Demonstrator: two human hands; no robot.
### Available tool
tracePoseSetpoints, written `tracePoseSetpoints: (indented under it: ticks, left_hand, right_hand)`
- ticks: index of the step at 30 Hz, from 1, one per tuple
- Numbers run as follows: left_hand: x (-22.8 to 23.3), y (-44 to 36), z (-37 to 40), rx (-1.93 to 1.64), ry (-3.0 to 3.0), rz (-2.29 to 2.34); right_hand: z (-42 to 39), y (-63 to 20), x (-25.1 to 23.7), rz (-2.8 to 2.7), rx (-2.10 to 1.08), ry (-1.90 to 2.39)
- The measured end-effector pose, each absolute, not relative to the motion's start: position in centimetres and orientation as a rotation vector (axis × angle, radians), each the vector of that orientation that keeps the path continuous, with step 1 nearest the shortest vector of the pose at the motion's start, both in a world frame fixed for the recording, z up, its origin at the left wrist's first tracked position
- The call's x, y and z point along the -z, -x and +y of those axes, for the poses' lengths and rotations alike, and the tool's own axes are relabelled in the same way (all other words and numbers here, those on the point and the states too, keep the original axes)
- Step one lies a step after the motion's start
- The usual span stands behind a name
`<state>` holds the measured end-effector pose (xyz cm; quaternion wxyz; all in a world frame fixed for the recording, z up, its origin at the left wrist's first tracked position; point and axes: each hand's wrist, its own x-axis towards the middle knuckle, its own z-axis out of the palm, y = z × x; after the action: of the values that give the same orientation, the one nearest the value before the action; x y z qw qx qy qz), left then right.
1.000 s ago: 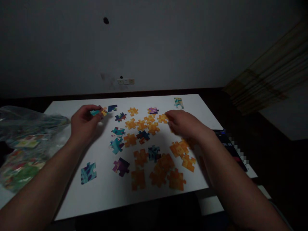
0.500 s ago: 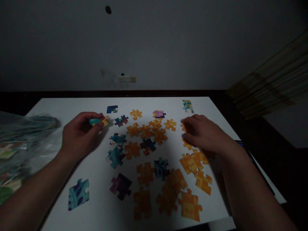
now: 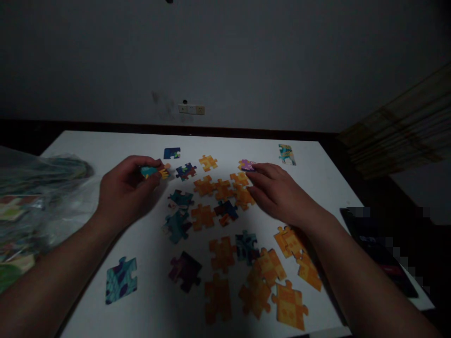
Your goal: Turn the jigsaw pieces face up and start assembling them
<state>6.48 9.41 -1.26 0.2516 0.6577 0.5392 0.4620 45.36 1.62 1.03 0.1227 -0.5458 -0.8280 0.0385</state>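
Note:
A teal jigsaw puzzle piece with yellow marks [image 3: 160, 172] is pinched between the thumb and fingers of my left hand [image 3: 128, 185], just above the table. My right hand [image 3: 282, 192] is stretched over the table, its thumb apart from the fingers. Its fingertips reach the purple puzzle piece [image 3: 247, 165] and cover its right edge; whether they press on it I cannot tell. Under and beside these fingers lie overlapping orange puzzle pieces [image 3: 222, 189]. A dark blue and red puzzle piece [image 3: 186, 171] lies just right of my left hand.
More orange pieces [image 3: 289, 303] lie at the front right of the white table [image 3: 151, 314]. Teal pieces [image 3: 177, 225] are left of centre, and a blue patterned piece [image 3: 121, 280] is front left. A clear plastic bag [image 3: 66, 206] sits left, a dark tablet-like device [image 3: 380, 253] right.
My right hand has moved left from the orange pieces at the right to the purple piece, its fingers now spread. My left hand still holds the teal piece. The view has shifted slightly.

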Motion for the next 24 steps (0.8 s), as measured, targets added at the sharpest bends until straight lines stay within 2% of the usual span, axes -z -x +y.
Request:
tracePoseSetpoints:
  ticks: [9, 15, 18, 24]
  left_hand:
    - [1.2, -6.6, 9.3, -1.238, -1.818, 1.460]
    - [1.2, -6.6, 9.3, -1.221, -1.814, 1.483]
    - [1.1, -6.8, 9.3, -1.249, -1.807, 1.430]
    - [0.5, -7.0, 9.0, -1.216, -1.834, 1.423]
  right_hand:
    - [0.6, -44.7, -2.2, -2.378, -0.279, 1.505]
    - [-0.6, -46.7, -3.5, -2.116, -0.688, 1.582]
    - [-0.9, -47.7, -4.0, -2.170, -0.798, 1.599]
    - [-0.1, -47.3, -2.9, -2.353, -0.583, 1.359]
